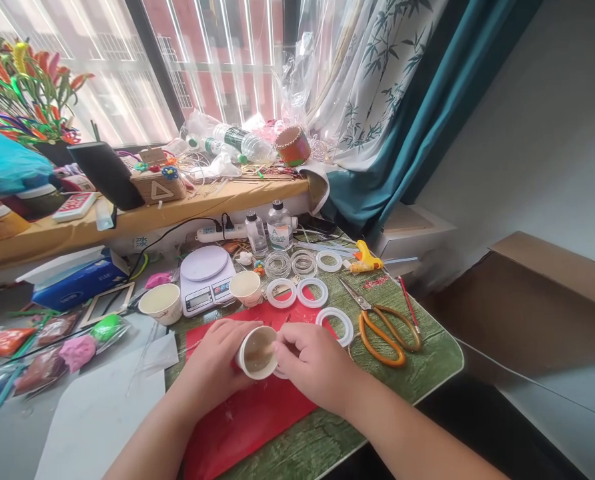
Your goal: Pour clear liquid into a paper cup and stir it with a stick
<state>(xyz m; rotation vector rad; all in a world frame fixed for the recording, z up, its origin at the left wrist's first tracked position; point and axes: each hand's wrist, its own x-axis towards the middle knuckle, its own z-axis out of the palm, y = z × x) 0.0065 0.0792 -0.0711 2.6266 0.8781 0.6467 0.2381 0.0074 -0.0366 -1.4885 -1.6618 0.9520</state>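
My left hand [220, 353] is wrapped round a paper cup [242, 357], tilted so its mouth faces me. Cloudy liquid lies inside. At the cup's right rim, my right hand [310, 360] is closed in a pinch on a thin, pale stick [266, 349] whose end reaches into the cup; most of it is hidden by the fingers. Beneath both hands lies a red sheet [242, 433]. White ring molds [338, 327] surround its upper right side, one partly covered under my right hand. A second paper cup [246, 288] stands just beyond my hands.
Beyond the sheet stand a kitchen scale [205, 263], another paper cup [161, 303] and two clear bottles [279, 227]. Orange-handled scissors [385, 327], a red pencil [408, 303] and a yellow glue gun [365, 258] lie to the right. Bagged colored clay [40, 363] is at left.
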